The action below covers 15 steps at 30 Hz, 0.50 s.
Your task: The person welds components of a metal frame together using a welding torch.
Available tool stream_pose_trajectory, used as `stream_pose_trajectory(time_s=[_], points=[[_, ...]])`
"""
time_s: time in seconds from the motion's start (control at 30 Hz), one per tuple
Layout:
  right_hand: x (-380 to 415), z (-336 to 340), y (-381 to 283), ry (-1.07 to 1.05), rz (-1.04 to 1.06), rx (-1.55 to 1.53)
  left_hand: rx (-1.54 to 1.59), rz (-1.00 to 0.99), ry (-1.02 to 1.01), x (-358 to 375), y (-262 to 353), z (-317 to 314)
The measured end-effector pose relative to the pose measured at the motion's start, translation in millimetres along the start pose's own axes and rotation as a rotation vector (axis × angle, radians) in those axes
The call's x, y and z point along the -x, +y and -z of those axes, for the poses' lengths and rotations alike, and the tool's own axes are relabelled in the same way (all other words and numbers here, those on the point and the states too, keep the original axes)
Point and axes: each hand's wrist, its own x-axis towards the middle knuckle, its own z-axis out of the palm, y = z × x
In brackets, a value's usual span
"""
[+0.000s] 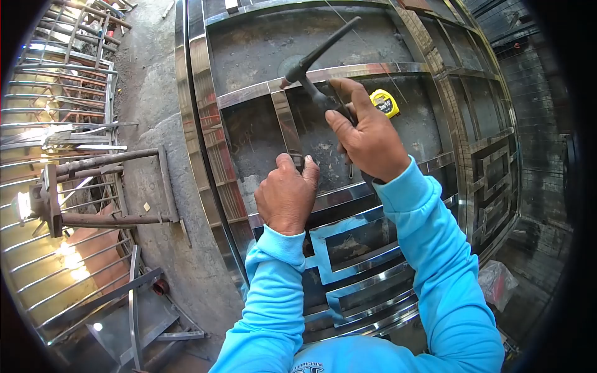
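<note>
My right hand (376, 143) is closed around the handle of a black TIG welding torch (318, 96). The torch's long back cap points up and to the right, and its reddish nozzle is close to the joint where a short upright metal bar (286, 124) meets a shiny crossbar (360, 71). My left hand (285, 193) is wrapped around the lower end of that upright bar, thumb on top. Just beyond my right hand lies a yellow tape measure (384, 104). Both bars belong to a large polished metal frame (202, 93) lying flat below me.
Left of the frame runs a concrete floor (158, 81). Barred metal grilles (68, 143) and a rusty pipe stand (112, 221) fill the far left. Cut metal pieces (134, 329) lie lower left. A clear plastic bag (497, 283) sits at the right.
</note>
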Motion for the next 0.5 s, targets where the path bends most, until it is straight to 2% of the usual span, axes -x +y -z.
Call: stream_pose_trajectory(time_s=[0.2, 0.5], points=[[-6.4, -7.4, -8.5, -0.087, -0.072, 0.014, 0.017, -0.005, -0.007, -1.2, -1.8, -1.3], [-6.2, -7.9, -12.7, -0.074, -0.002, 0.116, 0.007, 0.003, -0.027, -1.9, -0.5, 1.0]])
